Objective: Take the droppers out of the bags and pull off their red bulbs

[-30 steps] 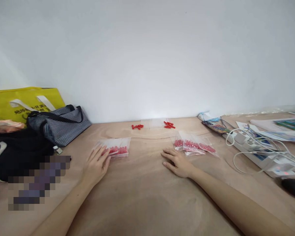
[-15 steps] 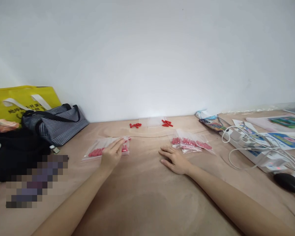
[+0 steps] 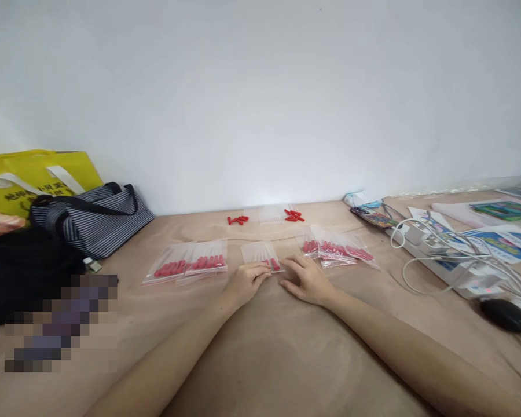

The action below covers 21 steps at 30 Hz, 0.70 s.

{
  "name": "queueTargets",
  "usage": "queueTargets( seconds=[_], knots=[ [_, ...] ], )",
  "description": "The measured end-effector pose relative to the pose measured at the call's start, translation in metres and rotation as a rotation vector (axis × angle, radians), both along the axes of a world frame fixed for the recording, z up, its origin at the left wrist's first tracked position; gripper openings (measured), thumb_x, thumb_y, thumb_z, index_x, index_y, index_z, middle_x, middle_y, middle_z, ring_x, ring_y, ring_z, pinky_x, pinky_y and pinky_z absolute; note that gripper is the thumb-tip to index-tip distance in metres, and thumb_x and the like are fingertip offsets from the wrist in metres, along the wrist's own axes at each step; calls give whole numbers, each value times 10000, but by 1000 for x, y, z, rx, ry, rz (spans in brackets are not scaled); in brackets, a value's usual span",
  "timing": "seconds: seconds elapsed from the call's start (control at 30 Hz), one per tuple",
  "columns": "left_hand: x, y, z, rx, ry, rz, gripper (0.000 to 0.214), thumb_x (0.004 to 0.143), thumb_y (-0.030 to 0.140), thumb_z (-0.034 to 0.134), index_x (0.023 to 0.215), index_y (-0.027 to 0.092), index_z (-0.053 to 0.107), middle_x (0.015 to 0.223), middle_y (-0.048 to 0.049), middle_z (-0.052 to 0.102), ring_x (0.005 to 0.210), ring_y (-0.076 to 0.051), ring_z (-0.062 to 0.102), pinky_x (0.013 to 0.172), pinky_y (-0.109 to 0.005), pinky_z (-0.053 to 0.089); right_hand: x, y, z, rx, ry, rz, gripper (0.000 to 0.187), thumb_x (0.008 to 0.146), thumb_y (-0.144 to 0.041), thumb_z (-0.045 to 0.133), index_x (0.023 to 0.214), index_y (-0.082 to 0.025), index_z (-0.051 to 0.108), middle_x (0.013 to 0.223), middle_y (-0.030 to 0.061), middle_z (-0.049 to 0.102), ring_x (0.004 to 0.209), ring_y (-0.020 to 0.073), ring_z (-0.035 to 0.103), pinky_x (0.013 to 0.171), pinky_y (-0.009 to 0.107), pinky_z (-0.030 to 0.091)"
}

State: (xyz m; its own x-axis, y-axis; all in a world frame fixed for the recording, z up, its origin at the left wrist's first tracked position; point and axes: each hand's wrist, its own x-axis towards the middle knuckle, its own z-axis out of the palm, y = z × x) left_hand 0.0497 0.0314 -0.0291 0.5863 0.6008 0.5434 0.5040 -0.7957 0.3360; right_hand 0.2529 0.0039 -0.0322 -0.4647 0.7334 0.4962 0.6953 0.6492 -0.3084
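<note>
Brown wooden table (image 3: 260, 359) against a white wall, striped bag (image 3: 93, 217) far left, white cables (image 3: 451, 255) at right, loose red pieces (image 3: 292, 215) by the wall, filled packets (image 3: 186, 265) left of centre, a heap of packets (image 3: 336, 249) right of it. Between both hands, flat on the wood, one small clear packet (image 3: 260, 253) holding a few red pieces. Left hand (image 3: 245, 282) loosely curled, fingertips on its near edge, nothing gripped; right hand (image 3: 308, 279) open and flat, fingers just beside its right corner.
</note>
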Motion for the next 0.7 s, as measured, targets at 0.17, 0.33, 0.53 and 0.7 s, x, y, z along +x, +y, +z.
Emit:
queueTargets(
  seconds=[0.17, 0.33, 0.53, 0.7],
  knots=[
    [-2, -2, 2, 18, 12, -20, 215, 849, 234, 452, 826, 162, 654, 885, -53, 677, 866, -153, 619, 827, -304, 495, -15, 9, -1, 108, -118, 41, 184, 843, -266, 445, 823, -190, 612, 775, 53, 599, 763, 171, 518, 716, 320, 348],
    [-17, -9, 8, 6, -20, 15, 197, 839, 227, 463, 814, 174, 651, 869, -49, 670, 857, -152, 609, 814, -310, 491, -13, 11, -4, 91, -87, 14, 178, 833, -219, 443, 738, -174, 587, 717, 40, 586, 695, 148, 511, 694, 307, 320],
    [-18, -10, 8, -113, -65, 38, 176, 803, 173, 496, 751, 183, 664, 884, -40, 664, 851, -154, 603, 789, -311, 490, -11, 5, 1, 62, -20, 46, 161, 817, -298, 491, 759, -186, 591, 735, 32, 584, 727, 154, 517, 705, 298, 336],
    [-16, -8, 10, -215, -64, 89, 140, 731, 125, 568, 676, 195, 676, 930, -35, 653, 869, -170, 598, 785, -320, 485, -20, 7, 1, -32, 18, 64, 208, 830, -357, 489, 795, -205, 626, 726, 20, 577, 704, 137, 529, 675, 276, 353]
  ],
)
